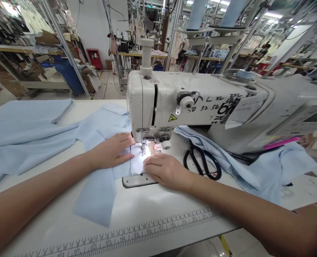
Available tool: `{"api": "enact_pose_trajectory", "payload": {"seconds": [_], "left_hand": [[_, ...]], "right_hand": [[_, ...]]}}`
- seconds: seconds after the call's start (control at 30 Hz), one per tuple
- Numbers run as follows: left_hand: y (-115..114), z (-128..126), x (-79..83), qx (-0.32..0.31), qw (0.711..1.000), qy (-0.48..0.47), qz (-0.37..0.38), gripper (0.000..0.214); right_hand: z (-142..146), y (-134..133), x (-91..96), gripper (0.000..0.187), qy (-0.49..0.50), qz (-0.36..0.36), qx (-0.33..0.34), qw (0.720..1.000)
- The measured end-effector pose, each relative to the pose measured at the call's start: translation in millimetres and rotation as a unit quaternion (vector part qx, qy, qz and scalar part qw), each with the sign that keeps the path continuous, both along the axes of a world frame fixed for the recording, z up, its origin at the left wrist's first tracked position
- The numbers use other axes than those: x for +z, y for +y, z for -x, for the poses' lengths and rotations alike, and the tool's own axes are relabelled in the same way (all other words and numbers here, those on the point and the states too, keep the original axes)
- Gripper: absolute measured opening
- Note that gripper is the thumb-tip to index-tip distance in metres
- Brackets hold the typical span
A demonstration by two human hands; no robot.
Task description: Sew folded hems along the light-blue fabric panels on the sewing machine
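Observation:
A white sewing machine (201,107) stands on the white table (153,210). A light blue fabric strip (99,196) runs from the table's front up under the presser foot (143,147), lit by the machine's lamp. My left hand (111,151) lies flat on the strip just left of the needle, fingers stretched out. My right hand (166,170) rests on the strip's edge in front of the needle, fingers curled and pressed down on the cloth.
Black scissors (202,162) lie right of my right hand. More light blue fabric (26,135) is piled at the left and under the machine arm at the right (268,171). A ruler scale (137,232) is printed along the table's front edge. Workshop racks fill the background.

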State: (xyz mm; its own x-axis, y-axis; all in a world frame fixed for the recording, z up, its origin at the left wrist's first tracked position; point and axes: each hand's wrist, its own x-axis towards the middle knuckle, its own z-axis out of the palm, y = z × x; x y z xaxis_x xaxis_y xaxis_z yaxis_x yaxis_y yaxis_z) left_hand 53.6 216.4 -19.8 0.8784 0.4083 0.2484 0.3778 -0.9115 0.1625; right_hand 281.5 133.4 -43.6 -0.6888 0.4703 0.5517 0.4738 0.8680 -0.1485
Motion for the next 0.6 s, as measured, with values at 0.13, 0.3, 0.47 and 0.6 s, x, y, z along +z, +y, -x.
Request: {"api": "enact_pose_trajectory", "payload": {"seconds": [0.13, 0.3, 0.47, 0.6], "left_hand": [[-37, -4, 0.7, 0.009, 0.997, -0.073, 0.036, 0.026], [-72, 0, -11.2, 0.018, 0.992, -0.094, 0.078, 0.025], [-66, 8, -15.7, -0.006, 0.998, -0.051, 0.044, 0.027], [-64, 5, -12.7, -0.028, 0.998, -0.05, 0.011, 0.028]], "right_hand": [[-5, -2, 0.3, 0.024, -0.029, -0.042, 0.028, 0.998], [-6, -9, 1.1, 0.021, 0.003, 0.005, 0.008, 1.0], [-10, -13, 5.9, 0.021, 0.022, 0.056, -0.02, 0.998], [-15, -13, 10.0, 0.02, 0.028, 0.055, -0.042, 0.997]]}}
